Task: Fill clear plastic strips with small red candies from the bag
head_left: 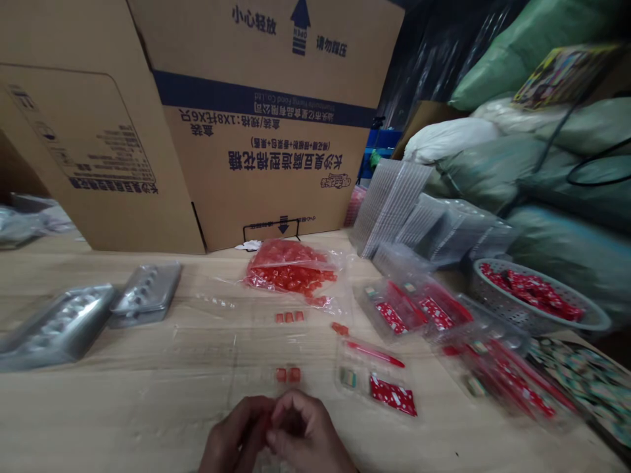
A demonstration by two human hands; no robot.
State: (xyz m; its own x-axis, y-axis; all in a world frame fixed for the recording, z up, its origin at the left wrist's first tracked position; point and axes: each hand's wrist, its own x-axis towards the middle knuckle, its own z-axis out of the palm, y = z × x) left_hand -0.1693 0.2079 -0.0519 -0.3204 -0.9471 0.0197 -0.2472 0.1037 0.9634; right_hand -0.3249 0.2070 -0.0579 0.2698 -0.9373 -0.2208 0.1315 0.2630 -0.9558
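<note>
Pale wooden table (123, 407), walled on the far side by printed cardboard cartons (256, 131): held left hand (236, 437) and right hand (308, 433) together at the near edge, fingers curled shut against each other, perhaps around a small red piece (267, 424), though could not tell which hand gripped it. Had the pair of red blocks (288, 374) just beyond the fingertips, straight ahead toward the far side, lying side by side left to right, slightly nearer the right hand. Saw three more red blocks (289, 317) and the bag of red blocks (290, 272) farther along that line, and a clear tray (374, 381) off to the right.
</note>
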